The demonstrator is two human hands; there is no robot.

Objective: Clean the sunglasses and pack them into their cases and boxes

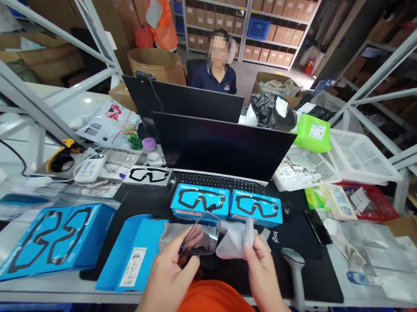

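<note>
My left hand (174,267) is closed on a pair of dark-framed glasses (201,234) with a clear-looking lens, held above the desk mat. In my right hand (259,263) a thin grey-white cloth or pouch (234,240) is pinched by its edge, close to the right end of the lens. Whether the cloth touches the lens I cannot tell. An opened blue box (136,255) with a white label lies left of my left hand. Just beyond the hands stand two blue boxes, a left one (201,201) and a right one (256,208), both printed with glasses.
A large blue box (54,239) sits at the front left. Behind the keyboard (220,182) stands a black monitor (220,147). To the right lie a barcode scanner (295,271) and a phone (318,227). A person (217,67) sits opposite; another (162,15) stands farther back.
</note>
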